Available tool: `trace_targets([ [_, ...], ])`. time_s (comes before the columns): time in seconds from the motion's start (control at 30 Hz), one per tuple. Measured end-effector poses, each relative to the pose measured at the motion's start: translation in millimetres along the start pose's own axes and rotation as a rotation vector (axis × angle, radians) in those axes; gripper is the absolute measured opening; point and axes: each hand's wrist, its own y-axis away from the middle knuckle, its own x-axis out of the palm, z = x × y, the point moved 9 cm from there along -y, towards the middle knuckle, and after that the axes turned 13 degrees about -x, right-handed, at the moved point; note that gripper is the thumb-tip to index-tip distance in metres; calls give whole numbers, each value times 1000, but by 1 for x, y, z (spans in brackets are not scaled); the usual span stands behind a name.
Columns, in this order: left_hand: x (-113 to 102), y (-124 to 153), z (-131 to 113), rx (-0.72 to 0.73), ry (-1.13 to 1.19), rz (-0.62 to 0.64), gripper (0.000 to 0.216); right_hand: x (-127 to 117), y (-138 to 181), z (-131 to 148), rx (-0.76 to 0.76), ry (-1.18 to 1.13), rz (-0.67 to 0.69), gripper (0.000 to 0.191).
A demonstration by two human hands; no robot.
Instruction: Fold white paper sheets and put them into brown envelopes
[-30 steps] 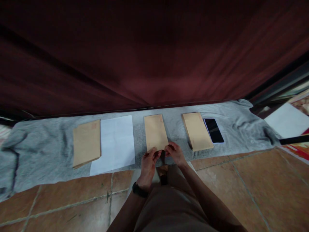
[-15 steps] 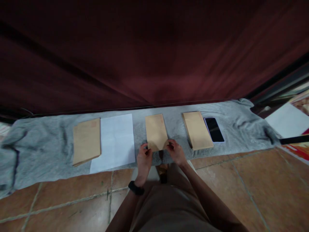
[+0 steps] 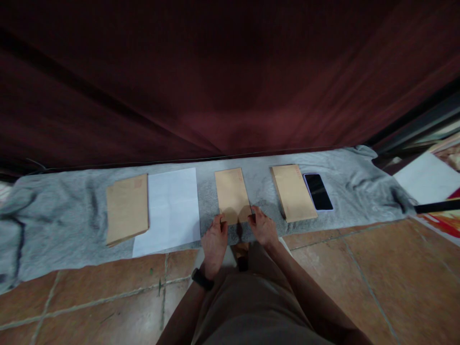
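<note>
In the head view, the brown envelope (image 3: 232,191) lies flat on the grey cloth (image 3: 72,206) directly in front of you, its near edge towards your body and faint reddish print at its far right corner. Your left hand (image 3: 214,242) is at the near left corner, fingers bent and thumb close to the near edge; your right hand (image 3: 265,230) is at the near right corner, fingers likewise bent. Both hands meet the envelope at these corners and stand apart from each other; whether either pinches the paper firmly, you cannot tell from this angle. Your left wrist carries a dark wristband (image 3: 202,279). To your left, a white sheet (image 3: 174,211) lies flat, its left edge overlapped by a slightly fanned brown stack (image 3: 127,206). To your right, a neater, thicker pile of envelopes (image 3: 293,191) lies at a slant, with a phone (image 3: 318,191) just beside it, dark screen up, in a pale purple case. A dark red curtain (image 3: 230,72) hangs behind the cloth; orange-brown floor tiles (image 3: 115,306) show below.
</note>
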Motion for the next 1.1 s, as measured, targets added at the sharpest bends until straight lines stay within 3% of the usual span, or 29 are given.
trace_targets([
  [0.13,-4,9,-14,211,-48,-61,26,-7,4,9,-100,71,-85,30],
  [0.27,4,33,-37,526,-146,-89,32,0,10,40,-363,39,-106,35],
  [0.37,19,52,-39,667,-193,-70,45,10,22,62,-533,-38,-85,41],
  [0.73,39,64,-18,726,-295,-35,58,28,43,50,-624,118,-33,51],
  [1.1,21,63,-7,650,-291,-112,58,14,51,26,-589,135,-53,54],
])
